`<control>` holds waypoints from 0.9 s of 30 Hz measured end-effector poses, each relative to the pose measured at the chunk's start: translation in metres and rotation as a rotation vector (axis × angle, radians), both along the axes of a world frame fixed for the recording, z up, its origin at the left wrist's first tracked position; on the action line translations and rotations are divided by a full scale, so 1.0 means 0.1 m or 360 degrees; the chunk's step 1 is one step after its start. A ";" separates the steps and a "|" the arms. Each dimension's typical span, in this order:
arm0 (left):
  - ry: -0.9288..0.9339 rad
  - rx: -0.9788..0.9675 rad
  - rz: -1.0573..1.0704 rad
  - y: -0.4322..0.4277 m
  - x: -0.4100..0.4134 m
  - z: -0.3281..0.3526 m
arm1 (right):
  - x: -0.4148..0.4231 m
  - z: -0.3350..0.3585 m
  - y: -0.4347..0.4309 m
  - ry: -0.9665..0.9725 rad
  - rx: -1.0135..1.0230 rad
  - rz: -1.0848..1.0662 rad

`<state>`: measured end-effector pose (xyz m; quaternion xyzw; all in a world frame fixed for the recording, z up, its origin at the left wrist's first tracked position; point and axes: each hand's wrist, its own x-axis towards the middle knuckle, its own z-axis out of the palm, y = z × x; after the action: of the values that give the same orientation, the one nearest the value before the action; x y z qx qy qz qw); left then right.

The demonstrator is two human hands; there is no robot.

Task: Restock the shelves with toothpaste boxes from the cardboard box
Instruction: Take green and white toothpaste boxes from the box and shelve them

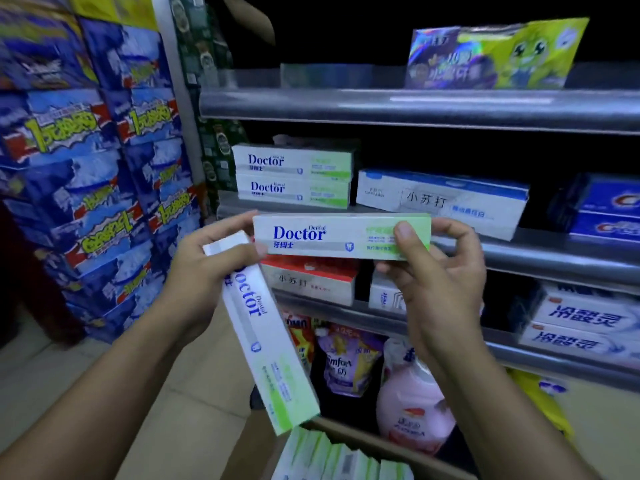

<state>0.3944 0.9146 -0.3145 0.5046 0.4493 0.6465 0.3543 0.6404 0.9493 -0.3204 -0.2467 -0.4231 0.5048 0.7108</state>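
Toothpaste box held level above the cardboard box, right hand pinching its right end, left hand curled round a second box slanting down towards it.

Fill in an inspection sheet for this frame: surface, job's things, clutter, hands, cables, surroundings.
Surface: shelf holds two stacked boxes beside other toothpaste.
Job's things: cardboard box below, with spare boxes inside; level box; tilted box.
Clutter: pink bottle and purple pouch at the bottom.
Hands: left hand grips the tilted box; right hand pinches the level box.
Cables: nothing seen.
Surroundings: blue cartons stacked at left.
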 end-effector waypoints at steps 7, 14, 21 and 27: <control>-0.0182 -0.0076 0.0160 0.37 -0.29 0.37 | -0.34 0.28 0.45 -0.0335 0.0045 -0.0231; -0.0096 -0.0104 0.0171 0.70 -0.59 0.51 | -0.51 0.44 0.82 -0.1026 -0.0007 -0.0680; 0.0029 -0.0225 0.0183 0.97 -0.71 0.59 | -0.64 0.52 0.93 -0.1453 -0.0232 -0.0883; 0.0124 -0.0371 0.0186 1.03 -0.76 0.58 | -0.71 0.61 0.96 -0.1638 -0.0266 -0.0866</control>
<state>0.3185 1.0175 -0.2561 0.4576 0.5635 0.5894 0.3546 0.5697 1.0456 -0.2589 -0.6150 -0.5940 0.1512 0.4961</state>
